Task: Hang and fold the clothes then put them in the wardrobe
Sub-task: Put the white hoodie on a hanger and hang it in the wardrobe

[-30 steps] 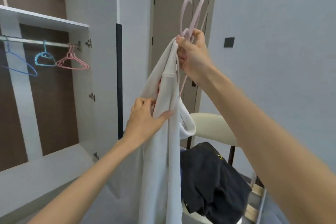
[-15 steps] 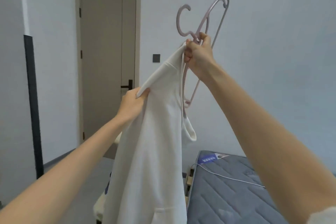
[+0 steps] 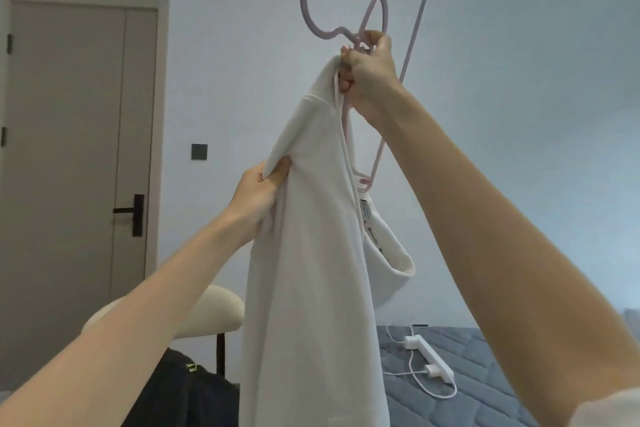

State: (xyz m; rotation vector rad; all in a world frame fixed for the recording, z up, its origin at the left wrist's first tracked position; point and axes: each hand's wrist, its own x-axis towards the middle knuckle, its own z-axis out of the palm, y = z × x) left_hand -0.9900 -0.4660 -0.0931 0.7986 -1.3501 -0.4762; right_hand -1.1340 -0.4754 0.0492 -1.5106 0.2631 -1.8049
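Clamps pink hanger plus collar of white garment in right grip, pinches its shoulder in left grip — loosening either risks slippage.

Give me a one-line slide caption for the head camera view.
Right hand grips a pink hanger and the top of a white garment; left hand pinches the fabric lower down.

A white power strip lies on the grey mattress.
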